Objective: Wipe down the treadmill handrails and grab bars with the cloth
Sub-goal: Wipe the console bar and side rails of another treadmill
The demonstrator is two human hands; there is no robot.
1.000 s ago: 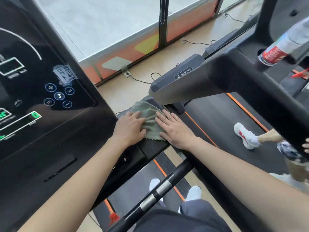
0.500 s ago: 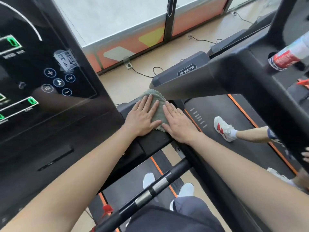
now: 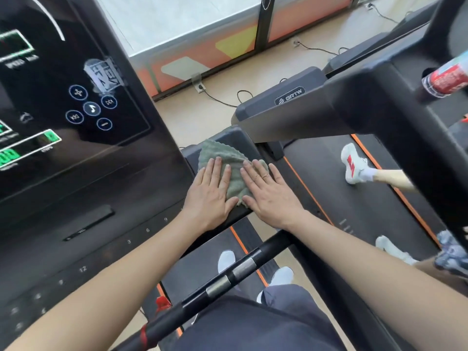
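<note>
OK, left hand [image 3: 210,192]: flat, fingers straight, pressing cloth [image 3: 222,158]
right hand [image 3: 272,196]: flat too, fingers on cloth
cloth: spread on rail [image 3: 236,136], beside console [image 3: 76,173]
step: wiping rail top
next: probably push along rail; bar [image 3: 240,271] looks undone

I see my left forearm [image 3: 121,279] and right forearm [image 3: 374,264] bare, reaching forward and converging toward the middle. My left hand [image 3: 210,196] lies palm down, its fingers [image 3: 216,173] straight and close together, thumb spread out toward the right. My right hand [image 3: 272,196] lies palm down just beside it, fingers [image 3: 260,173] straight and slightly fanned, angled up and to the left. The thumbs nearly meet; I cannot tell whether they touch. Both wrists sit level
</note>
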